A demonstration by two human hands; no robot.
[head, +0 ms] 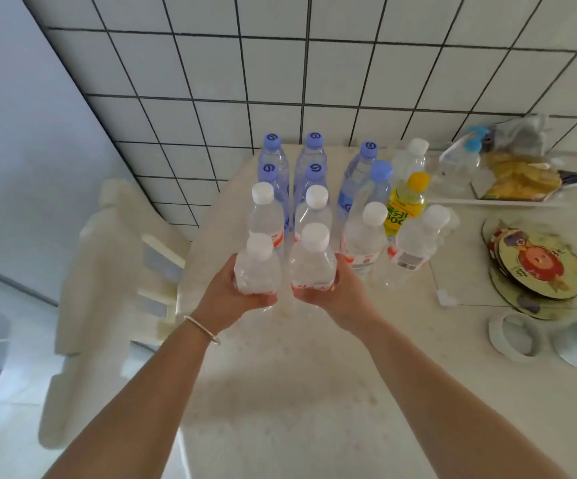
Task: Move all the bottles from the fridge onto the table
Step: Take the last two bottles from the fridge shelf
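As seen from the head camera, both forearms reach forward over a pale table [280, 392]. Left hand [235, 295]: fingers curled round the lower body of a clear white-capped bottle [257, 267], held upright at the near left of the group; a thin bracelet [202, 329] circles the wrist. Right hand [332, 292]: fingers wrapped round the base of a second white-capped bottle [313, 262], also upright, just beside the first. Whether either bottle's base touches the tabletop cannot be told.

Beyond the two held bottles, further bottles stand upright on the table in rough rows: four more white-capped clear bottles [364, 236] in the middle, blue-capped bottles [311, 157] at the far side near the tiled wall [280, 70], and one yellow-capped bottle [408, 202] with a yellow label toward the right.

At the right of the table lie round printed coasters [539, 264], a roll of tape [516, 337] and a plastic bag of yellow food [518, 174]. A white chair [107, 271] stands left of the table.
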